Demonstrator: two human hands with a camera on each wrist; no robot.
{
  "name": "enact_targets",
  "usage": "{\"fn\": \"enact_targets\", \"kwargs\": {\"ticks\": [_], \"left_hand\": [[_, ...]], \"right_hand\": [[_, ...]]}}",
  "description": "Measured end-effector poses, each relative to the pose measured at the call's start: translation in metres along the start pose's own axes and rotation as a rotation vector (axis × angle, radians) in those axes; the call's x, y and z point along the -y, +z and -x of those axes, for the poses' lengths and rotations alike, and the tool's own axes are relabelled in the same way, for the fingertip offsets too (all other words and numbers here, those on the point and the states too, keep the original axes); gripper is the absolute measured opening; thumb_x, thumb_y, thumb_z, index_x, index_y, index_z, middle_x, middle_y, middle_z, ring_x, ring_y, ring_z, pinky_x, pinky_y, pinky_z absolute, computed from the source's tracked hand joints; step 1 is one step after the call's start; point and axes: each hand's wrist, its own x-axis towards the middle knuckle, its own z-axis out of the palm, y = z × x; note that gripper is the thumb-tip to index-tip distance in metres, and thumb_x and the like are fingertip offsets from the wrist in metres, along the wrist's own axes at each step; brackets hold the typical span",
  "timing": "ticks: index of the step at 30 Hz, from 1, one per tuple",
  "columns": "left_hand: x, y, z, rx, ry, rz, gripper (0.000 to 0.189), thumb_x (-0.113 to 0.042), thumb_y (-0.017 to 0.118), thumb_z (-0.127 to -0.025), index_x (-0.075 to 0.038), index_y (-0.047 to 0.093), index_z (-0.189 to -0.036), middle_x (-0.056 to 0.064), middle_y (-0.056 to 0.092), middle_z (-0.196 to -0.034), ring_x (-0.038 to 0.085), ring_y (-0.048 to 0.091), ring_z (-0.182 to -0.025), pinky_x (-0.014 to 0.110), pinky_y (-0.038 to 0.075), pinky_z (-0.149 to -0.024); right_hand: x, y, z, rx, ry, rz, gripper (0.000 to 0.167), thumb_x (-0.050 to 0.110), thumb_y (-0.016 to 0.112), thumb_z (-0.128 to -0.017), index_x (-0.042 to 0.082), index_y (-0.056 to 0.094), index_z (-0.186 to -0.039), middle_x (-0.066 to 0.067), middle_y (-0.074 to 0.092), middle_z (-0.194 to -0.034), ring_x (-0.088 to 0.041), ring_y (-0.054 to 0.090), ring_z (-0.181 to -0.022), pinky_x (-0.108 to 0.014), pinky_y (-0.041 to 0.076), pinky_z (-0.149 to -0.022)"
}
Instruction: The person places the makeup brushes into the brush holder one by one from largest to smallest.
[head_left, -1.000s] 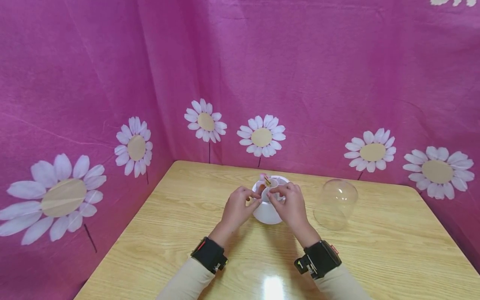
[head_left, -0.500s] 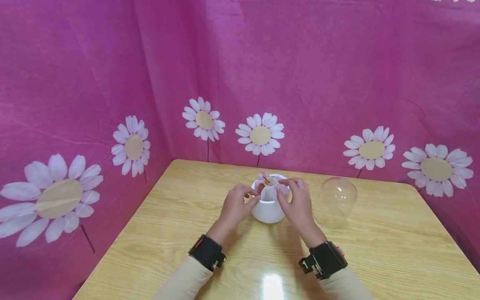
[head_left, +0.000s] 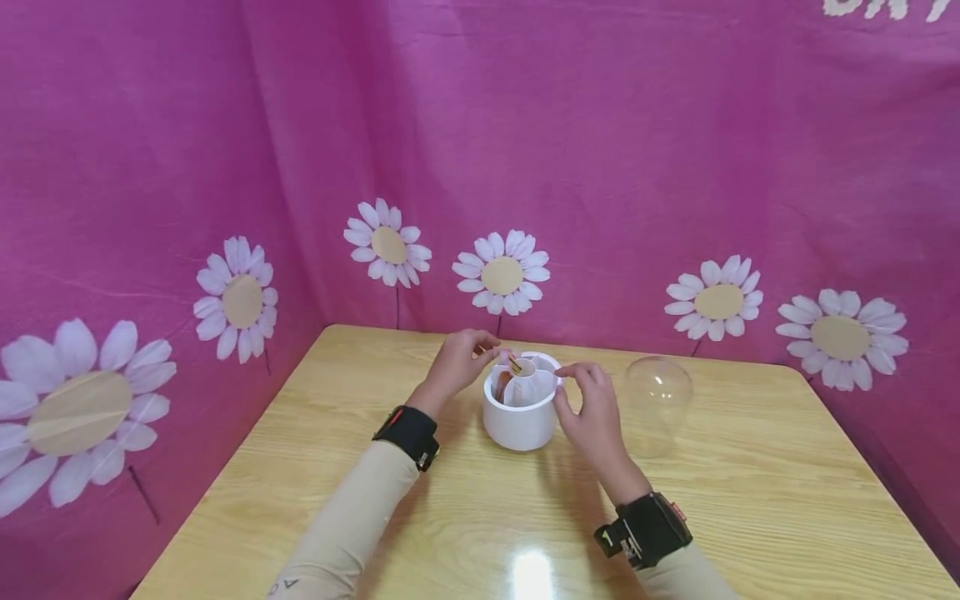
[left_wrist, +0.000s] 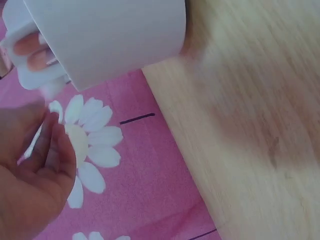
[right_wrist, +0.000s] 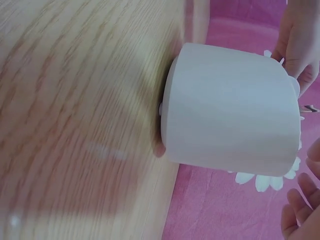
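Observation:
A round white organizer [head_left: 521, 427] with inner compartments stands upright on the table. In it are a brownish piece [head_left: 502, 385], a dark-and-gold stick end [head_left: 515, 365] and a small pink-topped thing [head_left: 507, 356]. My left hand [head_left: 456, 364] is at the organizer's far left, its fingertips right at the pink-topped thing; I cannot tell whether they pinch it. In the left wrist view that spot is blurred. My right hand [head_left: 590, 407] is beside the organizer's right rim, thumb and fingers apart. A gap shows between those fingers [right_wrist: 299, 205] and the organizer in the right wrist view.
A clear dome cover [head_left: 658, 404] stands on the wooden table [head_left: 442, 517], to the right of the organizer. Behind the table hangs a magenta cloth [head_left: 600, 167] printed with daisies. Both wrists wear black straps [head_left: 408, 436].
My left hand has moved from the organizer's near-left rim up to its far-left side. The right hand has drawn back from over the compartments to the right rim. The head view has shifted slightly.

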Motion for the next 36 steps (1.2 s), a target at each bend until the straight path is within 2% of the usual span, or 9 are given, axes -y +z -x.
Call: {"fn": "enact_targets", "kwargs": {"ticks": [4,12,19,26,31,36], "left_hand": [[0.006,0.001,-0.002,0.071,0.027,0.020,0.016,-0.019,0.074,-0.094,-0.006,0.077,-0.103,0.005,0.074,-0.095,0.020,0.066,-0.090,0.031,0.056,-0.082],[0.006,-0.001,0.000,0.102,0.067,0.074,0.008,-0.014,0.073,-0.093,-0.007,0.074,-0.097,0.003,0.071,-0.091,0.019,0.063,-0.088,0.029,0.055,-0.079],[0.007,0.000,0.003,0.152,0.095,0.145,0.016,-0.003,0.070,-0.094,-0.004,0.072,-0.110,0.008,0.074,-0.101,0.020,0.069,-0.095,0.030,0.057,-0.087],[0.009,0.002,0.008,0.137,0.031,0.222,0.023,-0.003,0.058,-0.102,-0.001,0.059,-0.125,0.014,0.074,-0.107,0.028,0.071,-0.102,0.036,0.058,-0.086],[0.011,0.001,0.011,0.117,-0.016,0.233,0.026,-0.003,0.050,-0.105,-0.001,0.053,-0.131,0.017,0.073,-0.111,0.030,0.070,-0.107,0.041,0.056,-0.093],[0.013,0.002,0.015,0.147,-0.031,0.250,0.029,-0.005,0.049,-0.106,0.002,0.050,-0.134,0.021,0.071,-0.120,0.033,0.066,-0.117,0.047,0.051,-0.102]], "right_hand": [[-0.001,0.001,0.003,0.015,0.002,0.004,0.020,-0.001,0.068,-0.084,-0.002,0.069,-0.104,-0.022,0.062,-0.110,-0.042,0.056,-0.107,-0.054,0.045,-0.092],[-0.002,0.001,0.002,0.035,0.022,0.005,0.021,-0.001,0.068,-0.085,-0.001,0.069,-0.106,-0.022,0.062,-0.113,-0.042,0.056,-0.111,-0.055,0.044,-0.095],[-0.003,-0.001,0.006,0.029,0.016,-0.003,0.023,-0.002,0.068,-0.084,-0.002,0.068,-0.108,-0.022,0.062,-0.112,-0.041,0.056,-0.111,-0.054,0.044,-0.096],[-0.004,-0.004,0.008,0.026,0.016,-0.006,0.026,-0.001,0.066,-0.084,-0.002,0.067,-0.110,-0.023,0.062,-0.113,-0.043,0.056,-0.110,-0.055,0.044,-0.096],[-0.006,-0.006,0.009,0.012,0.008,-0.001,0.028,-0.002,0.066,-0.083,-0.005,0.066,-0.111,-0.024,0.062,-0.111,-0.042,0.056,-0.109,-0.054,0.044,-0.096],[-0.004,-0.006,0.013,0.023,-0.036,0.033,0.027,0.000,0.069,-0.084,-0.004,0.068,-0.110,-0.019,0.060,-0.096,-0.035,0.056,-0.091,-0.045,0.046,-0.081]]}}
